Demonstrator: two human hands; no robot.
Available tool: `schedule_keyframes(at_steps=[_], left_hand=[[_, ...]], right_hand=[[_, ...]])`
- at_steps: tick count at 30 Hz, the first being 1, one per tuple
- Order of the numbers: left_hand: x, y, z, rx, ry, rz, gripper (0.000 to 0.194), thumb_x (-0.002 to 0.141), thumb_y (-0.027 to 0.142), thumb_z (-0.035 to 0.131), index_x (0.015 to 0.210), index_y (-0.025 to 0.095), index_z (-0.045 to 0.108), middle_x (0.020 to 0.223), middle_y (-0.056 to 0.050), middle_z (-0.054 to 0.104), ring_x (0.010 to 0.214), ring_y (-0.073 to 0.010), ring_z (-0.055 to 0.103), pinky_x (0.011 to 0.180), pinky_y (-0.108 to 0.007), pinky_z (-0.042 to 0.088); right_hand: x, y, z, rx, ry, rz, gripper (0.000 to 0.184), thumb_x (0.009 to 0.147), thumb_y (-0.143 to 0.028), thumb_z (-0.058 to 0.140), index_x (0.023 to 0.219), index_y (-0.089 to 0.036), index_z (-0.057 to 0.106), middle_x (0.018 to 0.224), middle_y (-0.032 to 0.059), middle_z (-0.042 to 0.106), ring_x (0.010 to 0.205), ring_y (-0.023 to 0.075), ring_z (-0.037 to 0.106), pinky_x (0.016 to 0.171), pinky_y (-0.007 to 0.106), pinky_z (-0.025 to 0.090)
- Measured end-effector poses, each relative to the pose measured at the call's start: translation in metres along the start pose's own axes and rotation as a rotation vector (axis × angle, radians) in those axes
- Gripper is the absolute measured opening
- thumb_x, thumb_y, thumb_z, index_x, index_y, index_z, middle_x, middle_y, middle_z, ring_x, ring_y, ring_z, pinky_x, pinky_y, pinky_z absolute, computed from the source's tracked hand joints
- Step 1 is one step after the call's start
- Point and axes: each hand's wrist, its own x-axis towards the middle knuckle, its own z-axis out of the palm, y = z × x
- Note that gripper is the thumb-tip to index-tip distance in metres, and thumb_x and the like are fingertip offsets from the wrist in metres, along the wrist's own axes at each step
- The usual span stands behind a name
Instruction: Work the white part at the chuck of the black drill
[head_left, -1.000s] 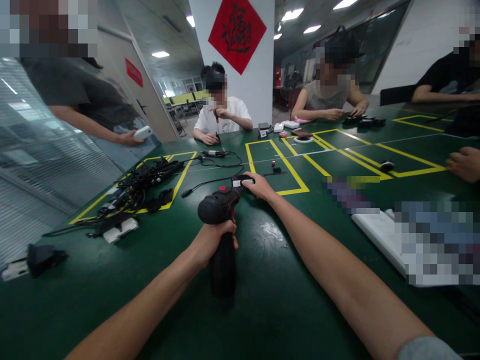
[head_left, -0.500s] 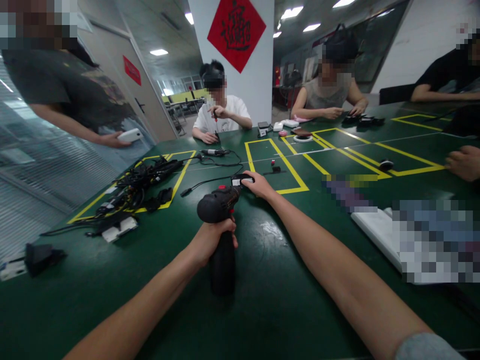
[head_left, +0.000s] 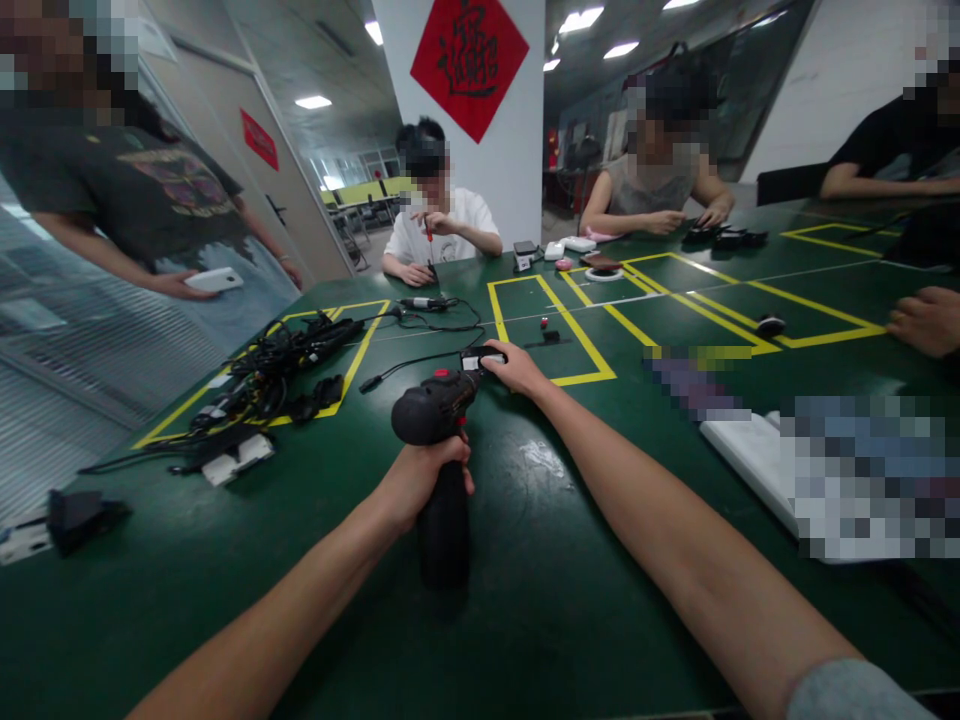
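Observation:
My left hand (head_left: 439,470) is wrapped round the grip of a black cordless drill (head_left: 427,415) with red parts. The drill's front end points away from me and meets, or nearly meets, a small black block with a white label (head_left: 472,362). That block is held at its right side by the fingers of my right hand (head_left: 514,366). The exact contact between drill tip and block is too small to make out. Just beyond my right hand lie a small black piece (head_left: 551,337) and a tiny red-and-white item (head_left: 544,323).
A tangle of black cables and adapters (head_left: 277,370) lies on the green table (head_left: 322,600) at left. A black adapter (head_left: 79,518) sits nearer. At right is a white item (head_left: 742,470), partly blurred out. Several people are around the table; one stands at left holding a white phone (head_left: 216,281).
My hands, the drill and the block keep nearly the same place. The standing person at left has shifted left, the phone moving left with them.

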Motion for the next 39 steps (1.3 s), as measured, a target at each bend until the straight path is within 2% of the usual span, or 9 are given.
schedule_keyframes(at_steps=[17,39], left_hand=[[-0.0011,0.0009,0.0009,-0.015,0.001,-0.001,0.019,0.063,0.024,0.061,0.079,0.016,0.054,0.056,0.001,0.057,0.047,-0.0141,0.056,0.050,-0.024,0.040],[-0.0008,0.0011,0.0000,-0.015,-0.009,-0.011,0.018,0.063,0.025,0.061,0.077,0.016,0.053,0.052,0.001,0.055,0.048,-0.0150,0.056,0.051,-0.024,0.040]], right_hand=[[0.0005,0.0006,0.0003,-0.019,-0.009,-0.003,0.039,0.083,-0.034,0.061,0.120,-0.021,0.066,0.115,0.0060,0.068,0.103,0.0228,0.062,0.095,0.035,0.045],[-0.0008,-0.0021,-0.0008,-0.024,-0.004,0.014,0.038,0.084,-0.034,0.062,0.120,-0.022,0.066,0.119,0.0053,0.067,0.109,0.0229,0.061,0.098,0.035,0.044]])
